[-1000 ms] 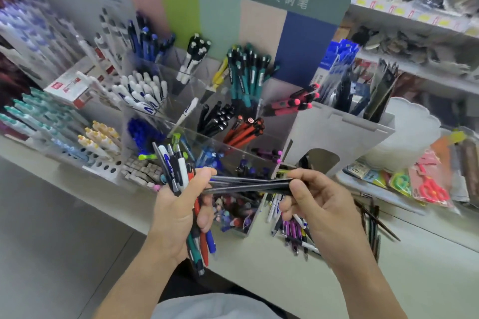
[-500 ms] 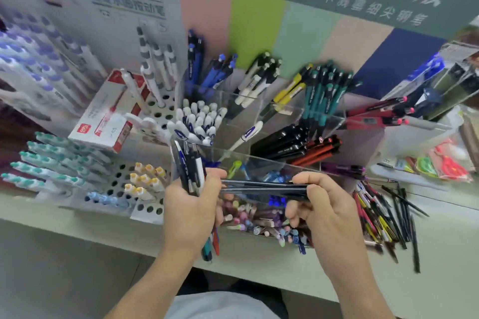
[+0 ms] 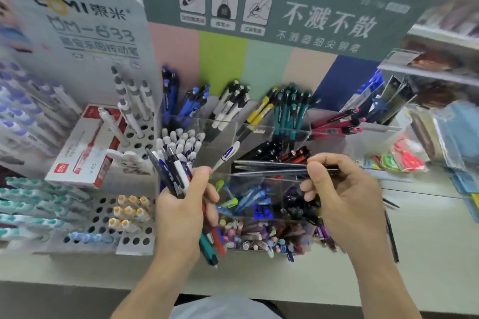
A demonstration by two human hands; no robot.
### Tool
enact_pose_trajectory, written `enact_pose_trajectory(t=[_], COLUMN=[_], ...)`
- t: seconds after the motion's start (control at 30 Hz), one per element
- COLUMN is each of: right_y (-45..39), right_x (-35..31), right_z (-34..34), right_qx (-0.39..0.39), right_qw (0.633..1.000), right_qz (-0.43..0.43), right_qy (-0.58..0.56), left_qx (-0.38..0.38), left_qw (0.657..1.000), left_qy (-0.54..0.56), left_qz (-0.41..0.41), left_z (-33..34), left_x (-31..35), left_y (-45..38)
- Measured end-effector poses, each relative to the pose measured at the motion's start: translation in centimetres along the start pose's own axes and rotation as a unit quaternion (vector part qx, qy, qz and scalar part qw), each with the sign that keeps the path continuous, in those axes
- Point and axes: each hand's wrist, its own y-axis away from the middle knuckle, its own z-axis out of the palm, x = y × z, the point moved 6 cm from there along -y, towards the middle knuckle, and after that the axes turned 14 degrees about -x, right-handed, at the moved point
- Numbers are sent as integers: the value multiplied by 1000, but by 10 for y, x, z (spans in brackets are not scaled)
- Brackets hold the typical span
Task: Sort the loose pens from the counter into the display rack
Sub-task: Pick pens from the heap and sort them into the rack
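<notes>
Left hand (image 3: 181, 215) grips mixed pen bunch (image 3: 172, 171) before rack (image 3: 272, 132). Right hand (image 3: 342, 197) pinches thin dark pens (image 3: 269, 167) level above middle compartments. Best: find matching compartment, tip points down, release together.

Dark slim pens (image 3: 269, 167) level over clear rack (image 3: 274, 128)

Display rack (image 3: 272, 127) stands at centre on the counter (image 3: 427, 248), sign board (image 3: 259, 8) behind it | perforated pen stand (image 3: 103, 217) to its left, box (image 3: 77, 153) lying on it | loose pens (image 3: 390, 230) on counter, right | both hands before the rack.
</notes>
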Motion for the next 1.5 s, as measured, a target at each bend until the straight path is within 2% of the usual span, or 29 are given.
enact_pose_trajectory(t=[0.1, 0.2, 0.37, 0.43, 0.57, 0.77, 0.9, 1.13, 1.33, 1.5], right_y=[-11, -25, -47, -49, -45, -16, -21, -39, -58, -45], right_x=[-9, -18, -3, -1, -2, 20, 26, 11, 3, 2], right_z=[-9, 6, 48, 52, 39, 48, 59, 89, 96, 85], right_qx=[12, -8, -91, -89, -6, 70, 59, -11, 56, 87], right_qw=[995, 976, 934, 938, 962, 940, 946, 926, 906, 905], right_qz=[-46, -112, -166, -156, -161, -194, -213, -275, -305, -274], right_qy=[82, 187, 304, 295, 221, 273, 238, 260, 288, 312], left_qx=[-43, -99, -92, -82, -82, -89, -88, -92, -85, -118], left_qw=[997, 992, 989, 988, 988, 986, 982, 977, 976, 967], left_qy=[48, 47, 72, 86, 82, 78, 107, 122, 129, 152], left_qz=[-37, -63, -95, -99, -102, -118, -131, -151, -154, -168], left_z=[7, 21, 25, 23, 23, 26, 23, 22, 15, 16], left_x=[-5, -7, -18, -18, -17, -21, -23, -29, -27, -20], left_y=[2, 12, 20, 20, 21, 22, 21, 24, 27, 32])
